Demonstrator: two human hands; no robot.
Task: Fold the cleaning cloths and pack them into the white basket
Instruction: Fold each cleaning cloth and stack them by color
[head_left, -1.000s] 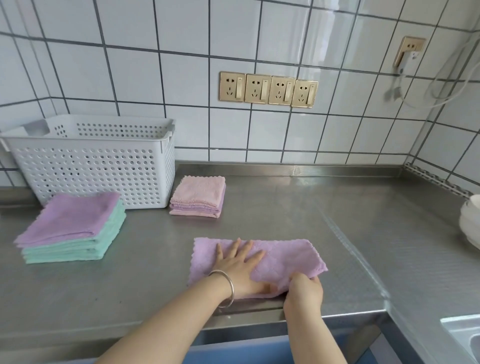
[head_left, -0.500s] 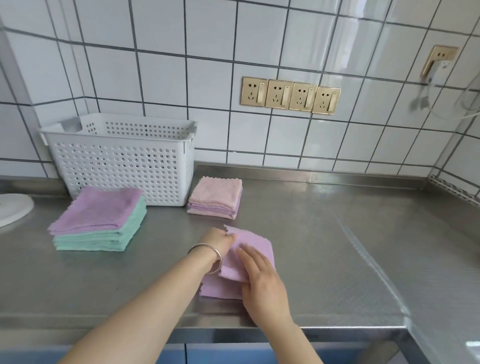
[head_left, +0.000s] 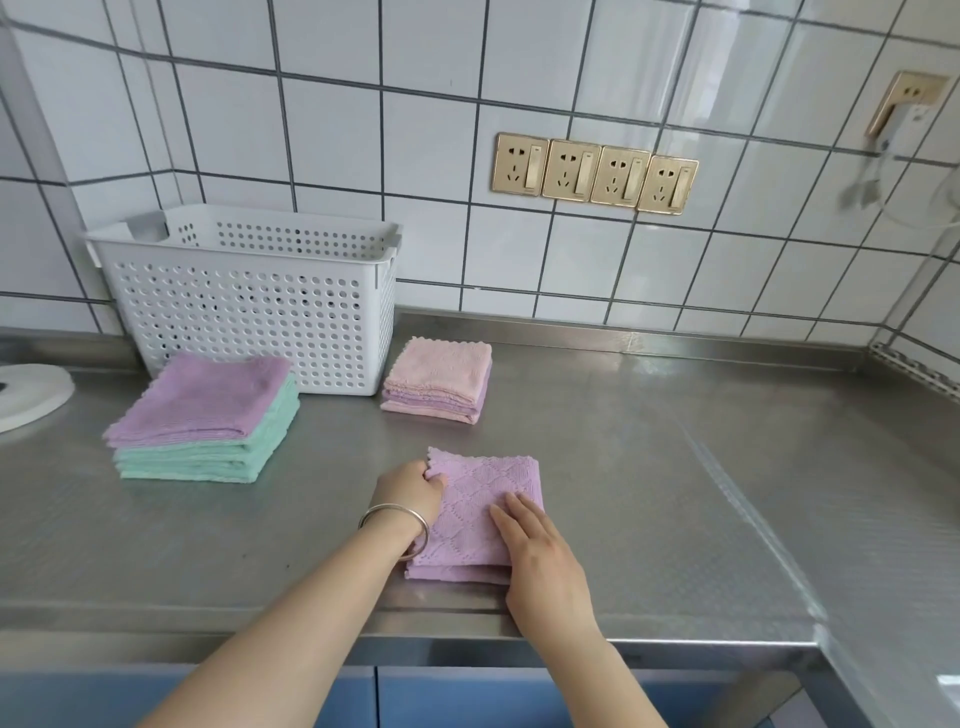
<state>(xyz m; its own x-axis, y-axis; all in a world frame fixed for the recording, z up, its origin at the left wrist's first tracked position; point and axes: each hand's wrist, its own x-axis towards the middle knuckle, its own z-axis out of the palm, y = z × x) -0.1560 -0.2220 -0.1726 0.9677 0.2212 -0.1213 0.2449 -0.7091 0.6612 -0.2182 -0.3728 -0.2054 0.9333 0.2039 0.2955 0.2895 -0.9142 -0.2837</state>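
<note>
**Folded cloth at the front edge of the bench**

I see bare steel bench (head_left: 649, 467) right of the folded lilac waffle-weave cloth (head_left: 480, 499), which lies near the front edge, long axis front to back. The white perforated plastic basket (head_left: 249, 312) stands at the wall. My left hand (head_left: 410, 493) pinches its far-left corner; my right hand (head_left: 540, 561) presses flat, fingers straight.

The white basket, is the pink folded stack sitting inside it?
No, the pink folded stack lies on the steel counter just right of the white basket, outside its wall.
</note>
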